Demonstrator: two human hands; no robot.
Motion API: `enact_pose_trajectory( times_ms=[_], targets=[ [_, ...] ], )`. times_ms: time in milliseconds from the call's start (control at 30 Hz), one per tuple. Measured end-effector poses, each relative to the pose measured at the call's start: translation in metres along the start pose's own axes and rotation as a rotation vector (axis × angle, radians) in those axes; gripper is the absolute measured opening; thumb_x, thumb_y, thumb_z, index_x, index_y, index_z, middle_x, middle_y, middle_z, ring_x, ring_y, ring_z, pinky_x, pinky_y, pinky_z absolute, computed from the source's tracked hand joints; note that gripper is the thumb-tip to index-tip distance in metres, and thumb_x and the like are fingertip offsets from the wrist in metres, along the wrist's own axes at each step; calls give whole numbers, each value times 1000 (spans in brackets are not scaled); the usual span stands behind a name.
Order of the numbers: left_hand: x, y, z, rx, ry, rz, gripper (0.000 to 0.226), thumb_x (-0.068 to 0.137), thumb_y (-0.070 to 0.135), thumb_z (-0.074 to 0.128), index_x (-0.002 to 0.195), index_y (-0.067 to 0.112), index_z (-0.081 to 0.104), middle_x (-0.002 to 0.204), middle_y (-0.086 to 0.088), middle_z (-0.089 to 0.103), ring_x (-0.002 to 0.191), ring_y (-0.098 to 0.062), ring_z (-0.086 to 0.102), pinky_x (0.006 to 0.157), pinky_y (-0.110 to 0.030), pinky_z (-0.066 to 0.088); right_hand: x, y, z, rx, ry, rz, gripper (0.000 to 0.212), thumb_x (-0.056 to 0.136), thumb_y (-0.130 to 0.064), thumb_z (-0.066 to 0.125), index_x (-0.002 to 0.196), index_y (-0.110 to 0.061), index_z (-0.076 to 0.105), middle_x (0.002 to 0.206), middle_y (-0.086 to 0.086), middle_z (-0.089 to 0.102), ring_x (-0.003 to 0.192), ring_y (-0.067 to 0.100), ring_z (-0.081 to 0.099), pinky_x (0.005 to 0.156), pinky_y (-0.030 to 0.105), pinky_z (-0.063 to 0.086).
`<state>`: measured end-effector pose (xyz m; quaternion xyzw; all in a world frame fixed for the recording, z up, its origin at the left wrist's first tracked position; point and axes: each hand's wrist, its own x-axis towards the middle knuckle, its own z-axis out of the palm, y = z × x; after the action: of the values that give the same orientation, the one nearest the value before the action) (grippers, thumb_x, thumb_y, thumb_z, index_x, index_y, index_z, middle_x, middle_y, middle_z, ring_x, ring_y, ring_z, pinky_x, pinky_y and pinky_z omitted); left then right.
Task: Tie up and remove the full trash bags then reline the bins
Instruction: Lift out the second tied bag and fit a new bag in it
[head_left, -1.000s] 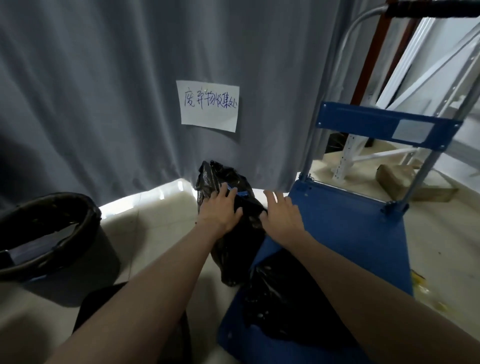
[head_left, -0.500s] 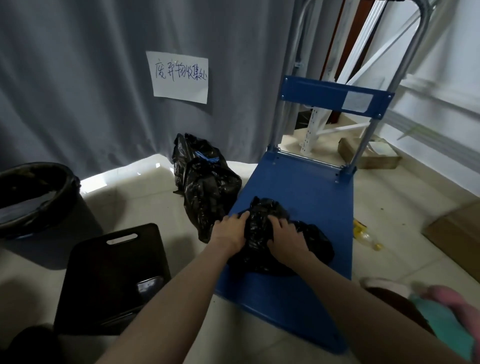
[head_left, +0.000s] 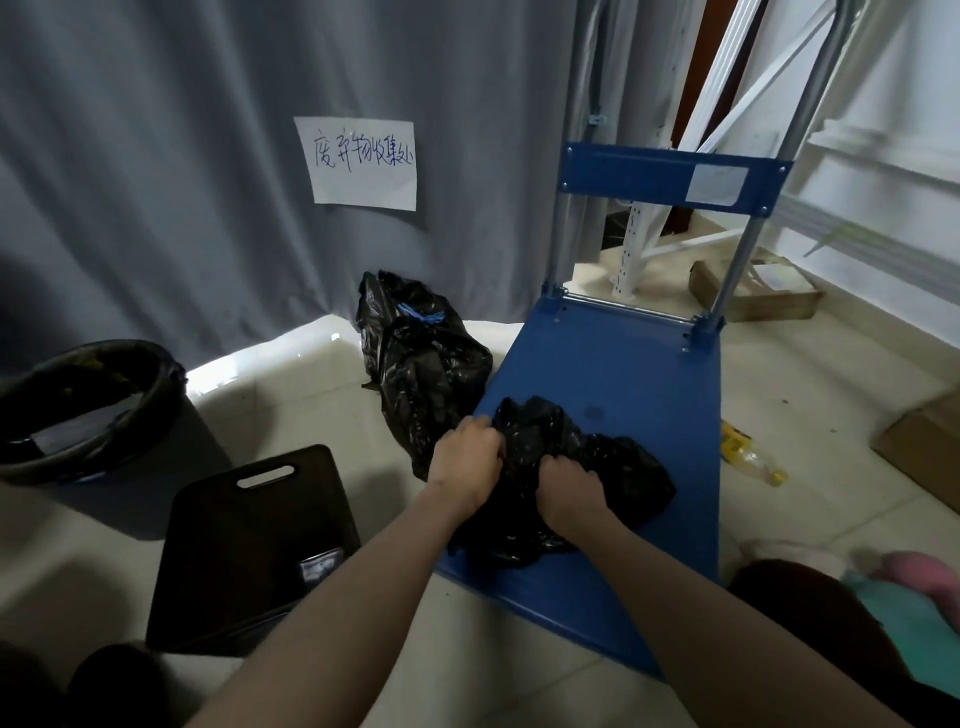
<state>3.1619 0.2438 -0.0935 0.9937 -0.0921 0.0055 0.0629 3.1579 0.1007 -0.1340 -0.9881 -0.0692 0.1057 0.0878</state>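
A crumpled black trash bag (head_left: 582, 467) lies on the blue platform cart (head_left: 623, 364); the left hand (head_left: 467, 457) and right hand (head_left: 569, 488) both grip its plastic, fingers curled in. A tied black bag (head_left: 426, 364) sits on the tiled floor (head_left: 311, 405) just beside the cart's left edge, below a grey curtain (head_left: 182, 182) with a paper sign (head_left: 363, 163). A lined round bin (head_left: 88, 410) and a square bin (head_left: 249, 545) stand left; open floor lies right.

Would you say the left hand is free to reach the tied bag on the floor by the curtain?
Probably not yet: the left hand grips the black bag on the cart; otherwise the tied bag lies unobstructed.
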Motion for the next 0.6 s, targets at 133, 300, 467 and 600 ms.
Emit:
enact_pose_trajectory(
  times_ms=[133, 300, 467, 600],
  targets=[
    [13, 2, -41, -173, 196, 17, 14, 92, 19, 58, 100, 21, 70, 107, 0, 55, 106, -21, 54, 80, -36, 49, -2, -6, -29, 181, 222, 109, 22, 97, -19, 47, 114, -6, 52, 120, 12, 51, 111, 29, 53, 91, 40, 45],
    [20, 9, -97, -355, 394, 8, 10, 92, 19, 54, 96, 20, 63, 100, 2, 63, 95, -20, 59, 73, -31, 43, -17, -20, -71, 418, 569, 36, 8, 91, -17, 53, 92, -9, 51, 108, 10, 45, 104, 29, 46, 85, 42, 44],
    [9, 8, -152, -644, 398, 50, 7, 94, 13, 53, 93, 12, 60, 87, -7, 68, 85, -26, 63, 79, -35, 48, -34, -40, -114, 754, 547, -80, 63, 87, -17, 65, 139, -22, 31, 132, 10, 44, 120, 30, 45, 97, 45, 43],
    [-15, -3, -189, -815, 284, 124, 12, 95, 4, 50, 96, 9, 61, 89, -7, 68, 81, -15, 63, 74, -18, 46, -39, -68, -135, 800, 404, -151, 93, 88, -15, 63, 153, -40, 2, 143, 14, 37, 126, 32, 42, 106, 49, 39]
  ],
)
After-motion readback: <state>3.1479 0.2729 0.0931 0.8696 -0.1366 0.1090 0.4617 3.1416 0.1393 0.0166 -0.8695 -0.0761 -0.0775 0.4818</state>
